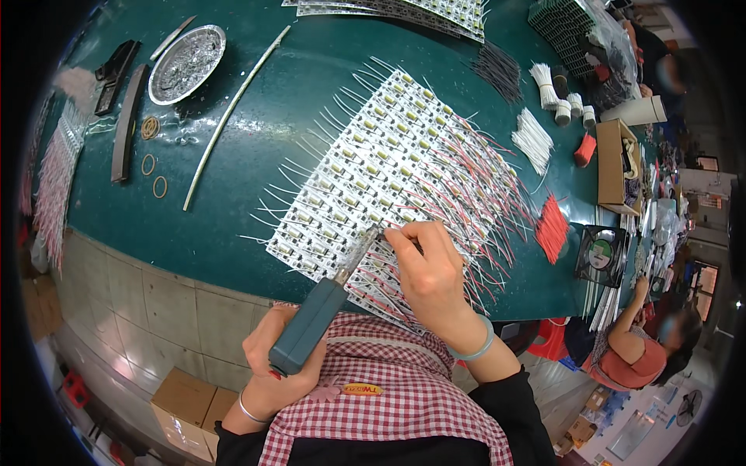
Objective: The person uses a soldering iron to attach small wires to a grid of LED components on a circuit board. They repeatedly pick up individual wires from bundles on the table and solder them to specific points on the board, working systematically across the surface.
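A large panel of white circuit boards (365,167) lies on the green table in front of me, its small yellowish components set in rows. White wires stick out along its left side, and red and white wires (474,179) spread over its right part. Wrapped round the green handle of a soldering iron (311,325) is my left hand (268,349). The iron's metal tip points up and right and meets the board rows by my right fingertips. My right hand (427,260) is pinched over the panel beside that tip; what it holds is too small to make out.
A metal bowl (187,65) of grey scraps, rubber bands (151,128) and a long pale stick (237,116) lie left. Right are white wires (533,140), red wires (552,229), a cardboard box (618,167) and a fan (601,255). A co-worker (641,346) sits at right.
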`<action>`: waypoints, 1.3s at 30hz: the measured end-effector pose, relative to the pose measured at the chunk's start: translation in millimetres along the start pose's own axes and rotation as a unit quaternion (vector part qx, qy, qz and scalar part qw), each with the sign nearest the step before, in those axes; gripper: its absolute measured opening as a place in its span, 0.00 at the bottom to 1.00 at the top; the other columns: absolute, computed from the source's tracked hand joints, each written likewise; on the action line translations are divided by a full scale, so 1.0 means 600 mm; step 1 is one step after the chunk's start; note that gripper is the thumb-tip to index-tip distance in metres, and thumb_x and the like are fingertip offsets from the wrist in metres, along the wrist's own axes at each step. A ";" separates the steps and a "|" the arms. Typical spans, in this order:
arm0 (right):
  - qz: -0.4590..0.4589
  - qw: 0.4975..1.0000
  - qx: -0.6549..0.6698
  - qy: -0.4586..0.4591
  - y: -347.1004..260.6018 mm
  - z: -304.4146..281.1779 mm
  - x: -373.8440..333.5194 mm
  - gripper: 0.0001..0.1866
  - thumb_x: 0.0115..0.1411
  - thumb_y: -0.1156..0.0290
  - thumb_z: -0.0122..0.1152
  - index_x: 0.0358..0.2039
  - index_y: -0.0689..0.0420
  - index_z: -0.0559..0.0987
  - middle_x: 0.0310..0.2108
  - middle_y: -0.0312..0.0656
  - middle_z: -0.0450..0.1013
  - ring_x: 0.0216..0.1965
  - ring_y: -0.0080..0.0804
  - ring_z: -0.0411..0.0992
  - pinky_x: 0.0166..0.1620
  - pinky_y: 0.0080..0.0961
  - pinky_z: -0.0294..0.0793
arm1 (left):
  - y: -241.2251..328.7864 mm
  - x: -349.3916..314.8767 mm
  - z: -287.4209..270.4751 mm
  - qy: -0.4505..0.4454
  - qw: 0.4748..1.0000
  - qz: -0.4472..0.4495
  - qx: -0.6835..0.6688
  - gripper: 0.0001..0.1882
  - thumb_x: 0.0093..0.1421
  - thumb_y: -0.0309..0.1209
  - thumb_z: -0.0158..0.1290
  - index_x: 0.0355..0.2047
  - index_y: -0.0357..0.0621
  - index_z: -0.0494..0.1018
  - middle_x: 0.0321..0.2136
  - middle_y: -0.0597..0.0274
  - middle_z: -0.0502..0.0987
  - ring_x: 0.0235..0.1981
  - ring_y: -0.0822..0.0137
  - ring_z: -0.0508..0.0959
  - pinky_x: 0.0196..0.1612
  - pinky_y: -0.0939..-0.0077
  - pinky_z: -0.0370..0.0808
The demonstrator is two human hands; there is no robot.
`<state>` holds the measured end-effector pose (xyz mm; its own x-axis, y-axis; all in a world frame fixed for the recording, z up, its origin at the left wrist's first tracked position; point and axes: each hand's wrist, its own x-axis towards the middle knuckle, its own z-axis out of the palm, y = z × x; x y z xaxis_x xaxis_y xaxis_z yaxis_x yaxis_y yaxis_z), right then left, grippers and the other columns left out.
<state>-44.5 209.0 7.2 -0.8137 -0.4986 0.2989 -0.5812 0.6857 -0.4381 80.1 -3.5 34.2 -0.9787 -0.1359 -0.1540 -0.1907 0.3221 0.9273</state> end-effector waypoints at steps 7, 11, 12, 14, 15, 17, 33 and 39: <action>0.001 1.000 -0.001 -0.008 -0.002 -0.003 0.002 0.18 0.48 0.83 0.61 0.43 0.66 0.79 0.35 0.45 0.70 0.36 0.41 0.71 0.35 0.32 0.73 | 0.005 0.008 0.002 0.022 0.999 0.026 0.017 0.11 0.48 0.17 0.64 0.32 0.29 0.77 0.31 0.50 0.79 0.29 0.61 0.83 0.35 0.73 0.78; 0.000 1.000 0.002 -0.011 -0.004 -0.005 0.005 0.18 0.48 0.83 0.61 0.42 0.67 0.79 0.35 0.45 0.70 0.36 0.42 0.71 0.35 0.33 0.73 | -0.009 -0.009 0.001 0.032 0.999 0.007 0.029 0.10 0.48 0.17 0.65 0.32 0.28 0.78 0.30 0.49 0.79 0.28 0.60 0.83 0.35 0.73 0.79; 0.000 1.000 0.000 -0.011 -0.006 -0.006 0.006 0.18 0.48 0.83 0.61 0.42 0.67 0.79 0.35 0.45 0.70 0.36 0.42 0.71 0.35 0.33 0.73 | -0.005 -0.008 -0.001 0.034 0.999 0.015 0.033 0.10 0.48 0.17 0.65 0.32 0.28 0.78 0.31 0.49 0.79 0.28 0.59 0.83 0.35 0.72 0.79; 0.002 1.000 -0.004 -0.013 -0.007 -0.007 0.007 0.18 0.48 0.83 0.61 0.42 0.67 0.79 0.35 0.45 0.70 0.36 0.42 0.71 0.35 0.33 0.73 | 0.008 0.001 -0.004 0.036 0.998 0.030 0.039 0.11 0.48 0.17 0.65 0.33 0.27 0.78 0.32 0.49 0.80 0.28 0.59 0.83 0.35 0.72 0.79; 0.002 1.000 -0.004 -0.014 -0.007 -0.007 0.007 0.18 0.48 0.83 0.61 0.43 0.67 0.79 0.35 0.45 0.70 0.36 0.42 0.71 0.35 0.33 0.73 | 0.008 0.003 -0.004 0.036 0.998 0.035 0.042 0.11 0.48 0.17 0.65 0.33 0.27 0.78 0.32 0.48 0.80 0.29 0.59 0.83 0.36 0.72 0.79; 0.002 1.000 -0.002 -0.015 -0.007 -0.007 0.006 0.18 0.48 0.82 0.61 0.43 0.67 0.79 0.35 0.45 0.70 0.37 0.42 0.71 0.35 0.33 0.73 | 0.009 0.004 -0.004 0.034 0.997 0.045 0.049 0.11 0.48 0.17 0.64 0.34 0.27 0.78 0.33 0.48 0.81 0.29 0.59 0.84 0.36 0.72 0.79; -0.001 1.000 0.004 -0.021 -0.009 -0.004 0.010 0.18 0.48 0.84 0.60 0.42 0.69 0.79 0.34 0.46 0.68 0.36 0.42 0.69 0.34 0.33 0.72 | 0.006 0.012 0.004 0.035 0.998 0.052 0.008 0.09 0.49 0.13 0.62 0.32 0.30 0.78 0.31 0.52 0.79 0.29 0.62 0.81 0.34 0.74 0.77; -0.002 1.000 0.005 -0.022 -0.012 -0.006 0.013 0.18 0.48 0.84 0.60 0.42 0.70 0.79 0.34 0.46 0.68 0.35 0.42 0.69 0.35 0.33 0.71 | -0.004 0.009 0.006 0.042 0.998 0.045 0.004 0.09 0.49 0.16 0.63 0.33 0.30 0.79 0.31 0.50 0.79 0.28 0.59 0.82 0.35 0.72 0.78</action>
<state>-46.5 202.3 15.8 -0.8104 -0.5238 0.2625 -0.5833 0.6792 -0.4455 75.2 -1.8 29.7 -0.9819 -0.1848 -0.0411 -0.1037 0.3437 0.9333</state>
